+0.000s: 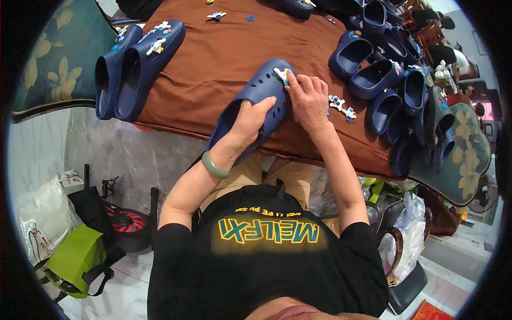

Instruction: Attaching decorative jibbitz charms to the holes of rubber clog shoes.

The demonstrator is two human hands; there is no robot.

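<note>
A navy blue clog (266, 87) with vent holes is tilted over the near edge of the cloth-covered table. My left hand (246, 124) grips it, fingers inside the opening and thumb on top. At the toe, my right hand (309, 101) pinches a small white, yellow and blue cartoon charm (281, 75) against the upper. Whether its stem sits in a hole is hidden. Several similar loose charms (341, 106) lie just right of my right hand. At the left table edge stands a pair of navy clogs (137, 72) with charms on their toes.
Many navy clogs (373, 80) crowd the right side of the brown cloth (213, 58). Farther back lie another charm (216, 16) and a blue star-shaped piece (250, 17). Floral chair backs (58, 58) flank the table. A green bag (76, 258) is on the floor at left.
</note>
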